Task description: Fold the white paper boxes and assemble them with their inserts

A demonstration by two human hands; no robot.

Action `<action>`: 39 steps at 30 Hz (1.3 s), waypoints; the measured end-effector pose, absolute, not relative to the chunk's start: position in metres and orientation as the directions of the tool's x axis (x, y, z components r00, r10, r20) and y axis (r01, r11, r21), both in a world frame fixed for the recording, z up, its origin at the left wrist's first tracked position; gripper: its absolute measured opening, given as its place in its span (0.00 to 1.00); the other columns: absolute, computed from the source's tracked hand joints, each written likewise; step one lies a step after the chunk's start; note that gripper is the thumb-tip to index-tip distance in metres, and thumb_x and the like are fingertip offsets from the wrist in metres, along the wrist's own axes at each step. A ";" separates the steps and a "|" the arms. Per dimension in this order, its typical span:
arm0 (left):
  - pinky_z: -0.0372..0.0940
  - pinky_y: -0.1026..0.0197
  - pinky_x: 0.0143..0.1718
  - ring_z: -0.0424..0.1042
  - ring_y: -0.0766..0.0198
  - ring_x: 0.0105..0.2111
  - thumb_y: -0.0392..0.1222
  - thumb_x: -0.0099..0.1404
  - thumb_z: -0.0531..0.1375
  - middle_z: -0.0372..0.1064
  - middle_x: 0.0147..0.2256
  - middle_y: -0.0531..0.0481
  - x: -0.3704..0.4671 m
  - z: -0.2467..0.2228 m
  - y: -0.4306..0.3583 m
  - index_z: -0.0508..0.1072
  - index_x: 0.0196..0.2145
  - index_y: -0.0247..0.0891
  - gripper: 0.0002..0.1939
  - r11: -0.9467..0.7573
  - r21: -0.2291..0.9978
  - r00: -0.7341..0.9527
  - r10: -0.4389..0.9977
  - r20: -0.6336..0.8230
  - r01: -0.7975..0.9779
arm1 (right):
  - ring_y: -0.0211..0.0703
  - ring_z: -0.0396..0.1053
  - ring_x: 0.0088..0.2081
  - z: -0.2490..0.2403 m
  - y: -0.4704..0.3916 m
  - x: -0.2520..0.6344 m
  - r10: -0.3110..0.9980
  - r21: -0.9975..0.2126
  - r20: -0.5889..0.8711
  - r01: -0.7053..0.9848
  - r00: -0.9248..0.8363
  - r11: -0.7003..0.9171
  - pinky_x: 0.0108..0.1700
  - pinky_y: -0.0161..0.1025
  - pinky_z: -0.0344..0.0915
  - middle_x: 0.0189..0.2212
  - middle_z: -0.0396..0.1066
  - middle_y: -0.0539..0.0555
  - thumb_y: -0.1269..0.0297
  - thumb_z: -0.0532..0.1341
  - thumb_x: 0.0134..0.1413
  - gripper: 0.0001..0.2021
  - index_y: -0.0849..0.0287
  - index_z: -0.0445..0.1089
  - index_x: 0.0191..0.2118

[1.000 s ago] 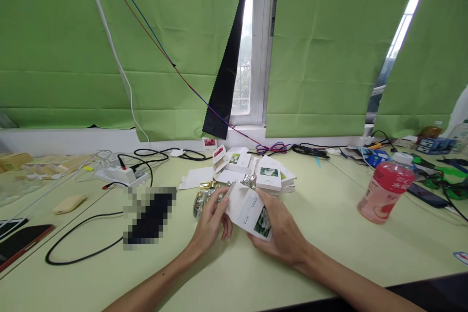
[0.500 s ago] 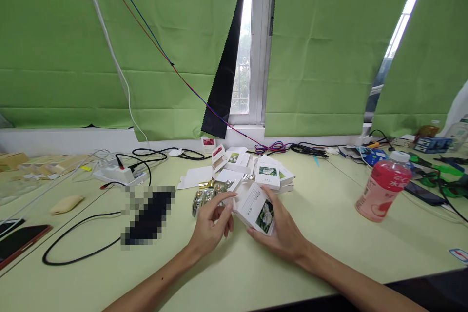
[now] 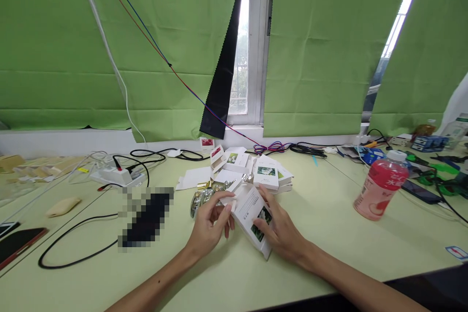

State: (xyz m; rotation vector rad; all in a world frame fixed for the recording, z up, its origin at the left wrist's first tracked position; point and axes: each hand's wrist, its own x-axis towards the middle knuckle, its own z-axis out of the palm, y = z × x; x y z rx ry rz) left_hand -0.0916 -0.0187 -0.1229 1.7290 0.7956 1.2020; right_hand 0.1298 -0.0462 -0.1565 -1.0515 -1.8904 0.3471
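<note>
A small white cardboard box [image 3: 245,210] with a white-flower picture is held tilted above the table. My right hand [image 3: 283,231] grips it from the right, thumb lying across the picture and fingers behind the far edge. My left hand [image 3: 209,226] is closed at the box's upper left end, thumb and forefinger pinching around the open flap there. Just beyond my left hand lie shiny silver and gold bottle-like pieces [image 3: 198,200], partly hidden by the fingers. Behind the held box is a pile of similar white boxes [image 3: 268,179], several of them opened or flattened.
A pink drink bottle [image 3: 381,186] stands on the right, near a dark phone [image 3: 422,192]. At left are a power strip [image 3: 116,174], a looped black cable [image 3: 54,265], a beige pouch [image 3: 63,206] and a red-edged phone [image 3: 22,246]. Bundled wires [image 3: 272,147] run along the wall.
The held box has turned more upright, its lower end now reaching further toward me. My right thumb has moved from its edge onto the picture. My left hand stays at the flap.
</note>
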 end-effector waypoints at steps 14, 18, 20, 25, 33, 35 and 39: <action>0.69 0.67 0.18 0.70 0.67 0.18 0.56 0.69 0.58 0.70 0.23 0.52 -0.090 -0.118 -0.020 0.71 0.48 0.37 0.20 -0.474 0.878 0.401 0.818 0.413 0.063 | 0.50 0.70 0.58 -0.137 -0.043 0.133 0.766 -0.671 0.618 0.389 -0.177 0.631 0.59 0.48 0.69 0.60 0.70 0.56 0.58 0.54 0.69 0.21 0.52 0.61 0.65; 0.69 0.67 0.17 0.73 0.66 0.23 0.52 0.69 0.60 0.72 0.33 0.48 -0.089 -0.123 -0.019 0.73 0.46 0.38 0.15 -0.500 0.865 0.358 0.816 0.454 0.040 | 0.49 0.71 0.57 -0.137 -0.044 0.133 0.762 -0.682 0.628 0.358 -0.159 0.637 0.57 0.46 0.70 0.58 0.71 0.57 0.59 0.55 0.69 0.20 0.52 0.62 0.64; 0.70 0.67 0.17 0.74 0.67 0.25 0.50 0.69 0.60 0.70 0.41 0.46 -0.090 -0.125 -0.018 0.75 0.44 0.39 0.13 -0.532 0.846 0.331 0.802 0.497 0.018 | 0.49 0.70 0.57 -0.138 -0.044 0.132 0.762 -0.688 0.630 0.348 -0.150 0.637 0.57 0.46 0.70 0.58 0.70 0.57 0.59 0.56 0.69 0.20 0.52 0.62 0.63; 0.72 0.67 0.18 0.71 0.71 0.25 0.46 0.69 0.61 0.66 0.45 0.45 -0.090 -0.129 -0.017 0.79 0.41 0.39 0.11 -0.615 0.786 0.240 0.773 0.587 0.060 | 0.48 0.70 0.57 -0.142 -0.045 0.132 0.755 -0.694 0.644 0.320 -0.124 0.644 0.56 0.45 0.71 0.59 0.68 0.57 0.60 0.55 0.69 0.19 0.50 0.62 0.62; 0.74 0.66 0.21 0.74 0.66 0.30 0.45 0.69 0.60 0.69 0.47 0.42 -0.091 -0.129 -0.019 0.83 0.42 0.42 0.12 -0.741 0.646 0.208 0.671 0.712 0.181 | 0.46 0.65 0.60 -0.142 -0.048 0.129 0.706 -0.665 0.700 0.263 -0.106 0.699 0.59 0.45 0.67 0.57 0.67 0.56 0.63 0.53 0.71 0.16 0.47 0.64 0.60; 0.75 0.66 0.23 0.75 0.64 0.32 0.44 0.70 0.60 0.71 0.47 0.41 -0.092 -0.129 -0.019 0.82 0.43 0.41 0.12 -0.787 0.578 0.232 0.616 0.753 0.213 | 0.46 0.64 0.61 -0.143 -0.048 0.128 0.708 -0.674 0.699 0.242 -0.098 0.698 0.59 0.44 0.67 0.58 0.66 0.56 0.64 0.53 0.71 0.16 0.47 0.64 0.60; 0.76 0.65 0.27 0.75 0.65 0.32 0.40 0.69 0.60 0.72 0.46 0.41 -0.092 -0.130 -0.018 0.81 0.46 0.40 0.11 -0.855 0.465 0.263 0.514 0.816 0.228 | 0.47 0.64 0.61 -0.146 -0.047 0.128 0.713 -0.689 0.696 0.198 -0.087 0.697 0.58 0.43 0.67 0.58 0.65 0.56 0.64 0.54 0.71 0.15 0.46 0.65 0.59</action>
